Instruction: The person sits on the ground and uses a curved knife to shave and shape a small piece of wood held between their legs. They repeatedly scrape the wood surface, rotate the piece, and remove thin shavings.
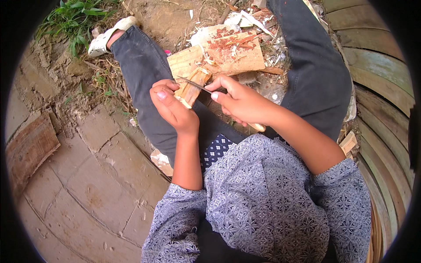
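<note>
My left hand (172, 105) is closed around a short, pale brown piece of wood (194, 87), which tilts up and away from me. A knife (194, 83) lies across the upper part of that piece, its thin dark blade pointing left. My right hand (239, 101) grips the knife, with the light end of its handle showing below the palm. Just beyond both hands rests a flat wooden board (237, 61), scattered with reddish bark bits and pale shavings.
My legs in dark trousers (313, 65) stretch out on both sides of the board. Wooden slats (372, 61) run along the right. At the left are paving slabs (87, 184) and a loose plank (30, 149). Green plants (76, 22) grow at the far left.
</note>
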Demonstrator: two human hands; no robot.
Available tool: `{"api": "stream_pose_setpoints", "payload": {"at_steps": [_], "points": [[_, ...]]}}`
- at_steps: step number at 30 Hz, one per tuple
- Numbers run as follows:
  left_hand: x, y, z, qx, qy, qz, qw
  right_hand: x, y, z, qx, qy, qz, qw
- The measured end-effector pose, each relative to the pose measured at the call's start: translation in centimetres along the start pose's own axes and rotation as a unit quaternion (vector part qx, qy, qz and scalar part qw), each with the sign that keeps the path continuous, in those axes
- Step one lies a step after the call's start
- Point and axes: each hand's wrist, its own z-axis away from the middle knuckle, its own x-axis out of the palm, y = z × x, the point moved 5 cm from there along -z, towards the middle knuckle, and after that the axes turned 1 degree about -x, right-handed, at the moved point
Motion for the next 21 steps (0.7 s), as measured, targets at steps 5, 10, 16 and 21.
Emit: {"api": "stream_pose_setpoints", "payload": {"at_steps": [5,10,16,21], "points": [[0.9,1.2,-0.1,0.014,-0.053,-0.043,0.998,-3.7,3.4,-4.1,0.048,0.095,0.090,0.990],[0.6,0.8,-0.2,-0.007,0.005,0.075,0.997,-4.2,3.7,-4.1,0.057,0.081,0.057,0.993],[0.7,-0.4,0.6,0.016,-0.020,0.102,0.994,-4.8,2.0,-0.1,0.036,0.028,0.230,0.972],[0.8,0.7,0.5,0.121,-0.081,-0.058,0.988,-4.4,1.0,2.8,-0.107,0.128,0.349,0.922]]}}
